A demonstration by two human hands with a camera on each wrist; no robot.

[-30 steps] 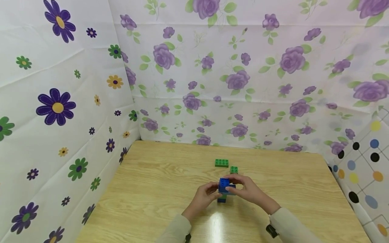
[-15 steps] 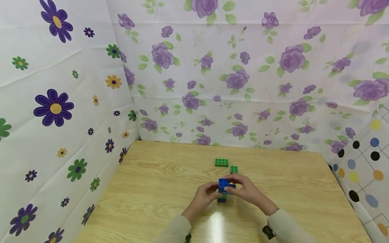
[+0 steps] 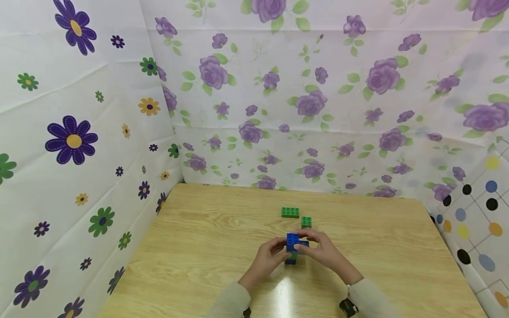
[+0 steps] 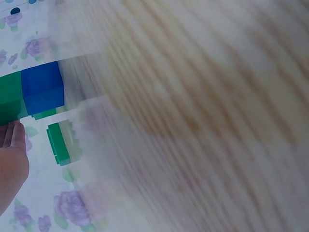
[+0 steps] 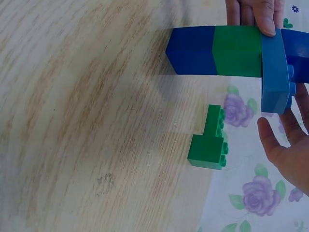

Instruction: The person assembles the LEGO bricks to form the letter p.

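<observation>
A stack of toy building bricks stands on the wooden table. At its foot is a dark blue brick (image 5: 192,50), and a green brick (image 5: 237,50) sits on that. A longer, flatter blue brick (image 5: 275,72) crosses above and juts out to the right. Topmost is a square blue brick (image 3: 293,242) with its studs up. My left hand (image 3: 269,258) grips the stack from the left, its thumb at the long blue brick's edge. From the right, my right hand (image 3: 321,251) pinches the upper blue bricks between thumb and fingers. Some fingertips are hidden behind the bricks.
Behind the stack lie two loose green bricks: a long green brick (image 3: 290,213) and a smaller green brick (image 3: 306,221). Bare wooden tabletop (image 3: 214,221) stretches on both sides. Flowered cloth (image 3: 254,88) hangs along the table's back edge.
The right wrist has shifted slightly to the left. Both hands keep their hold, and the stack stays in place.
</observation>
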